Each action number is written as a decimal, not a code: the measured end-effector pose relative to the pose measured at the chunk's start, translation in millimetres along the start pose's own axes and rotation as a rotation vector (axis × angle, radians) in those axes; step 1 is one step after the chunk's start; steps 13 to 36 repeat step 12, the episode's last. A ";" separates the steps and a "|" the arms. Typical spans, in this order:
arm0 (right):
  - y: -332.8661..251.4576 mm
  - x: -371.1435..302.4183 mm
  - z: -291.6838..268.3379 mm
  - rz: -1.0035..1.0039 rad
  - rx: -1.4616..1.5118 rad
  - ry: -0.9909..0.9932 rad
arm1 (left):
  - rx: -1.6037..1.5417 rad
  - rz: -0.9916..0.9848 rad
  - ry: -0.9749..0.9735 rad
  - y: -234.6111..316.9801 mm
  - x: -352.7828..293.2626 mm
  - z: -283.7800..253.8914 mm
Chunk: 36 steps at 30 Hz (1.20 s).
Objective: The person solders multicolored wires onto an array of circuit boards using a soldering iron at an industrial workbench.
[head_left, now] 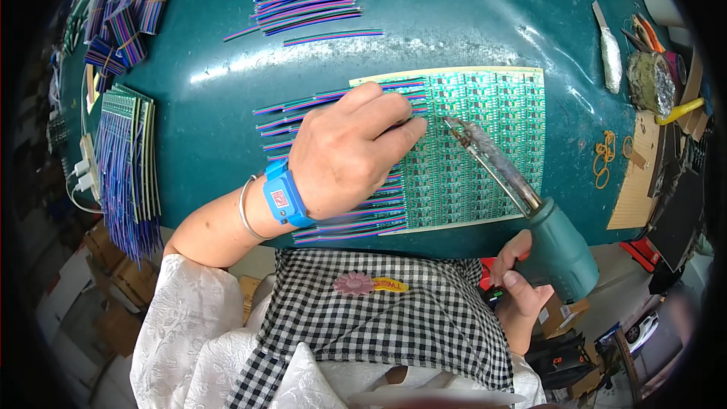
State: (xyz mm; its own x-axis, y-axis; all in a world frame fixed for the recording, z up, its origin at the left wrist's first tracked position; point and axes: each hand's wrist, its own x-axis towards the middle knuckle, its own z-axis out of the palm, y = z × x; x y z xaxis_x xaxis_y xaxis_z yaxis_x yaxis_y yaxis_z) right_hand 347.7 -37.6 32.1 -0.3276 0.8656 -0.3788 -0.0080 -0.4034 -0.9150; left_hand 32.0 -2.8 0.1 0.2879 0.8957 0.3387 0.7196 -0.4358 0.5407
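Note:
A green circuit board panel (485,159) with rows of small parts lies on the table in front of me. Striped ribbon wires (356,226) run along its left part, their free ends sticking out to the left. My left hand (348,144) is closed in a pinch over the board, at the end of one ribbon wire; the fingers partly cover it. At the right, my right hand (522,280) grips the green handle of a soldering iron (564,254). The iron's tip reaches the board just right of my left fingertips. A blue wrist strap (288,195) circles my left wrist.
More ribbon wires (307,0) lie at the back, with bundled ones (125,30) at far left. Wired boards (129,159) are stacked left, beside a white plug strip (85,167). Rubber bands (603,159), a foil-wrapped tool (609,57) and cardboard (632,174) are at right.

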 end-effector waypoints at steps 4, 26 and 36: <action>-10.5 -5.3 10.5 0.123 0.098 0.133 | 0.019 -0.012 -0.020 1.1 -1.0 -0.7; 10.8 -2.9 -5.8 0.024 -0.122 -0.025 | 0.050 -0.005 -0.045 3.1 -1.0 -2.9; 10.8 -2.9 -5.8 0.024 -0.122 -0.025 | 0.050 -0.005 -0.045 3.1 -1.0 -2.9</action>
